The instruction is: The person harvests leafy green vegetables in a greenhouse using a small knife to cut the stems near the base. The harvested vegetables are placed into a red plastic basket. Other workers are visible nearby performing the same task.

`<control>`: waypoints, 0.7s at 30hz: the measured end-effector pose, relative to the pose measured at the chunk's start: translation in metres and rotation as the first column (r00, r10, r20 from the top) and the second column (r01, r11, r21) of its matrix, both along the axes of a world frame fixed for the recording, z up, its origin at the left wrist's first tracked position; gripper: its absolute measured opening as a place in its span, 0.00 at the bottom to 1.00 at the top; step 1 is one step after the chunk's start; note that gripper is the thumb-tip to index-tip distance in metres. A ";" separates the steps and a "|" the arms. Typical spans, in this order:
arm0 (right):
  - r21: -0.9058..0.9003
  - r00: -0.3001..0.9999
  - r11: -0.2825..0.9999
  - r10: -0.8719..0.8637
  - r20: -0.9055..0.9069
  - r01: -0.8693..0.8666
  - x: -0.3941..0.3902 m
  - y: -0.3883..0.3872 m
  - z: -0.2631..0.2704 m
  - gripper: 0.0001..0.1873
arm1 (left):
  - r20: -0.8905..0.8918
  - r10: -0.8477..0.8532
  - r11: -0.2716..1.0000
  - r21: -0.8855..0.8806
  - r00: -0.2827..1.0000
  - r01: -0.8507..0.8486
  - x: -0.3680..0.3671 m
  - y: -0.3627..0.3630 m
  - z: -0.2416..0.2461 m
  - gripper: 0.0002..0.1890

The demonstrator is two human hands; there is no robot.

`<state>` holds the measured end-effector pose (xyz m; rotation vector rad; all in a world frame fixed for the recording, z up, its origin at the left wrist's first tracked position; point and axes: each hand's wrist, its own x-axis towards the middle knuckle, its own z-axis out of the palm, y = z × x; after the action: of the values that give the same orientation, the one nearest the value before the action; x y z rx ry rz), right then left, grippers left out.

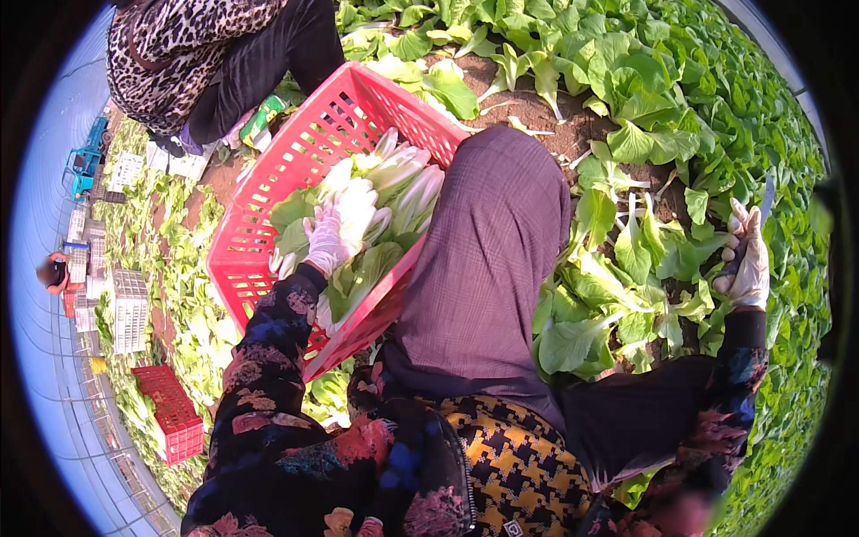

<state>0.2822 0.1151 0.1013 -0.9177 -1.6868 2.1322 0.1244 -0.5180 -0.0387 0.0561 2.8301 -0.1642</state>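
Note:
My left hand point(329, 238), in a white glove, reaches into a red plastic crate point(268, 194) and lies against pale leafy cabbage heads point(402, 171). Glare and leaves hide whether its fingers grip one. Out to the right, my gloved right hand point(745, 262) is closed around the dark handle of a knife point(768, 196), whose blade points up past the fingers. Below and left of that hand, loose cut leaves point(604, 282) lie on the soil. The crate tilts beside my bent knee point(490, 255), with the heads heaped inside it.
A person in a leopard-print top point(194, 60) crouches beyond the crate. Dense standing greens point(671, 80) grow along the right. At left are another red crate point(171, 416), stacked white crates point(129, 309), a teal vehicle point(84, 164) and a distant person point(57, 274).

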 end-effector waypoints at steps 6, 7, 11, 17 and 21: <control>0.097 0.988 0.994 -0.071 0.139 0.057 0.012 -0.011 0.018 0.30 | 0.052 0.142 0.985 0.093 0.989 -0.146 -0.002 0.022 -0.046 0.54; 0.104 0.986 0.992 -0.081 0.146 0.066 0.014 -0.011 0.022 0.30 | 0.078 0.138 0.987 0.071 0.987 -0.143 -0.006 0.031 -0.038 0.56; 0.130 0.987 0.989 -0.091 0.135 0.074 0.018 -0.016 0.029 0.27 | 0.055 0.093 0.995 -0.040 0.994 -0.091 -0.007 0.025 -0.054 0.64; 0.326 0.991 0.937 -0.103 -0.081 0.123 0.050 0.020 0.057 0.19 | 0.077 -0.156 0.984 0.094 0.985 0.148 -0.043 -0.070 -0.119 0.50; 0.448 0.961 0.853 -0.271 -0.056 0.267 0.135 0.036 0.069 0.19 | 0.182 -0.083 0.876 0.481 0.980 -0.016 -0.058 -0.093 -0.092 0.43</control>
<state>0.4169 0.1516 0.1706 -0.9495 -1.8222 1.4647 0.0661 -0.6115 -0.1304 0.2177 2.5996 0.5171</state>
